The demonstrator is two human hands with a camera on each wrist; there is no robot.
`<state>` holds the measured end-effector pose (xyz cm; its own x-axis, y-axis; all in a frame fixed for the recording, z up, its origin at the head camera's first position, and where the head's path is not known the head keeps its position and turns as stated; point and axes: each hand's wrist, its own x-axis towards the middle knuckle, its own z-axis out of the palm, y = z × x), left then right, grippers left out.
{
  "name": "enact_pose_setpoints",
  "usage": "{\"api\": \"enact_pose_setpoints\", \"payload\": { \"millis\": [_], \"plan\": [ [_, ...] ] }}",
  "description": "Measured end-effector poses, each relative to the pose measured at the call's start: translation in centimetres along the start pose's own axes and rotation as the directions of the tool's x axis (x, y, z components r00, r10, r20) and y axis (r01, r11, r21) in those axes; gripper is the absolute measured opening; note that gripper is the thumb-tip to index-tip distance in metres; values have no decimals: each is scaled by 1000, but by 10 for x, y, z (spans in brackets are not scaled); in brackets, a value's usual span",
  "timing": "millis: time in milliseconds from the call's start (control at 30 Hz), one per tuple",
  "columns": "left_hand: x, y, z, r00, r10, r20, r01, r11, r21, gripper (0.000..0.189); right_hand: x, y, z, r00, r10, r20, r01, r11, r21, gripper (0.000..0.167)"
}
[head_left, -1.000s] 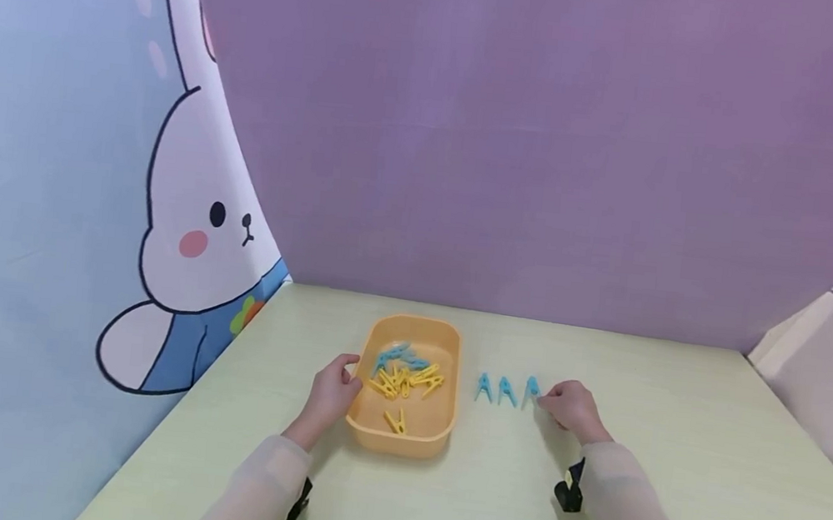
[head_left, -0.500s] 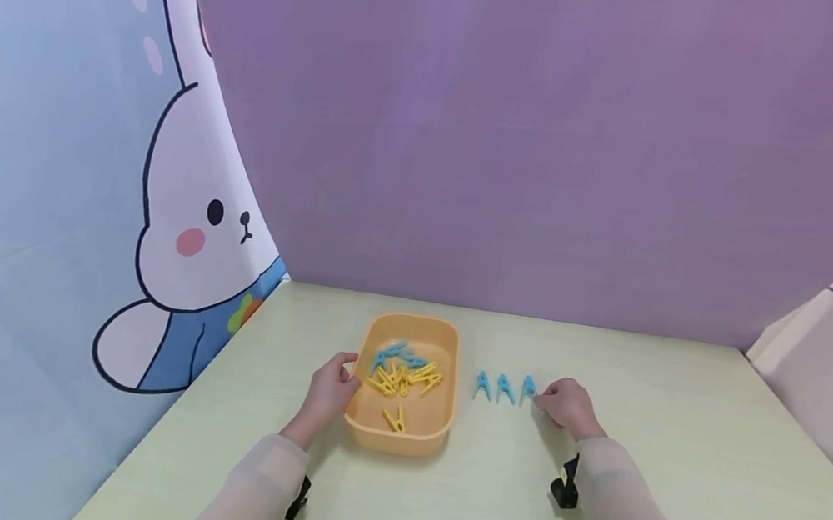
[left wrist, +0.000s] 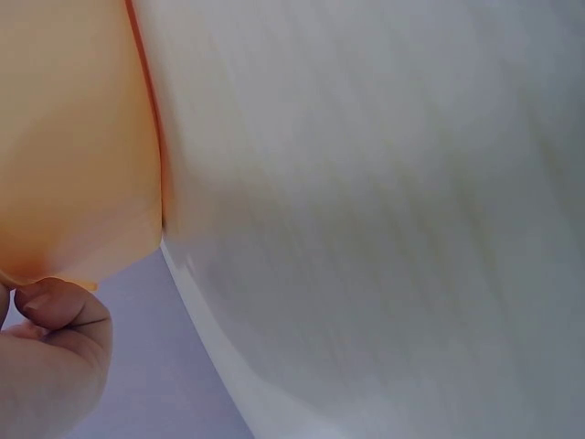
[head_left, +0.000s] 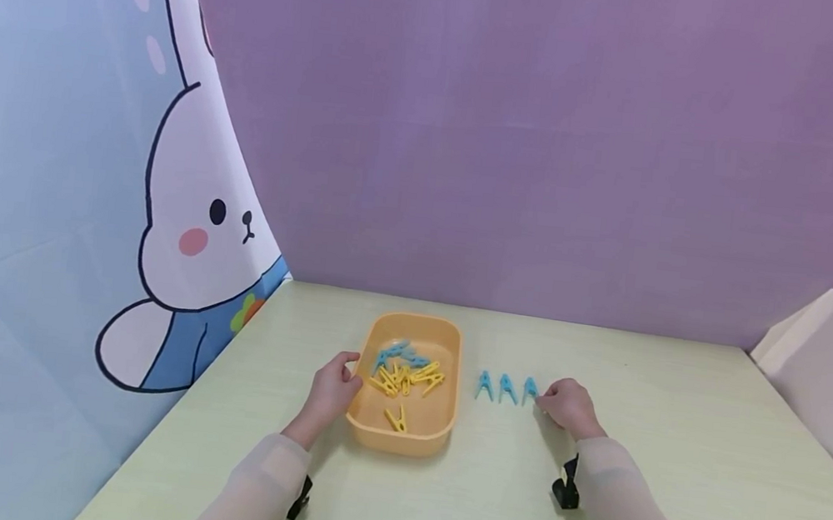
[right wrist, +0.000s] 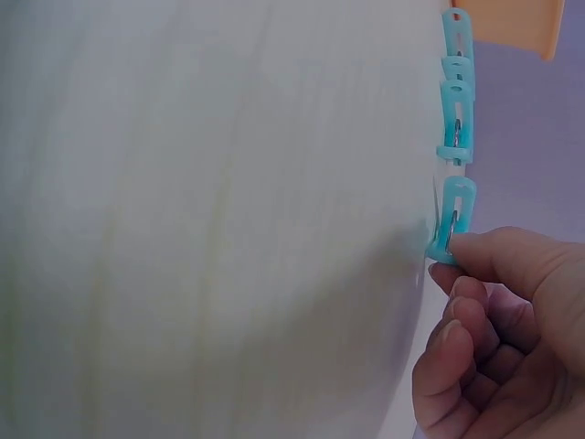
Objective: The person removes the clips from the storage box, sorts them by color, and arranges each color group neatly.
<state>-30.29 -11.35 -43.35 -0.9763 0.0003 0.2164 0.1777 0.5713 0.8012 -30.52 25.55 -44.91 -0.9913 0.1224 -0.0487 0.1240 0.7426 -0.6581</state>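
My left hand [head_left: 332,387] grips the left rim of an orange plastic basin [head_left: 438,425]; in the left wrist view, thumb and finger pinch its edge. Inside the basin lie several yellow clothespins [head_left: 405,380] and several blue clothespins [head_left: 394,350]. To the basin's right, three blue clothespins form a row on the table: a left one [head_left: 484,385], a middle one [head_left: 507,388] and a right one [head_left: 530,388]. Thumb and forefinger of my right hand [head_left: 570,406] pinch the lower right end of the right clothespin, its other fingers curled, as the right wrist view shows.
The pale green tabletop [head_left: 672,419] reaches back to a purple backdrop [head_left: 532,154]. A cloth with a printed rabbit [head_left: 190,188] hangs along the left side. Black wrist cameras sit on both sleeves.
The right blue clothespin has shifted slightly left and straightened into line with the other two, my right hand moving with it. My left hand has stayed on the basin's rim.
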Motion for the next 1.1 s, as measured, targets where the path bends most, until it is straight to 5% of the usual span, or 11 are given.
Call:
{"api": "enact_pose_setpoints", "payload": {
  "millis": [1100],
  "plan": [
    [2, -3, 2, 1000, -18, 8, 18, 1000, 3, 39, -4, -4, -12, 1000, 3, 30, -3, 1000, 10, 15]
  ]
}}
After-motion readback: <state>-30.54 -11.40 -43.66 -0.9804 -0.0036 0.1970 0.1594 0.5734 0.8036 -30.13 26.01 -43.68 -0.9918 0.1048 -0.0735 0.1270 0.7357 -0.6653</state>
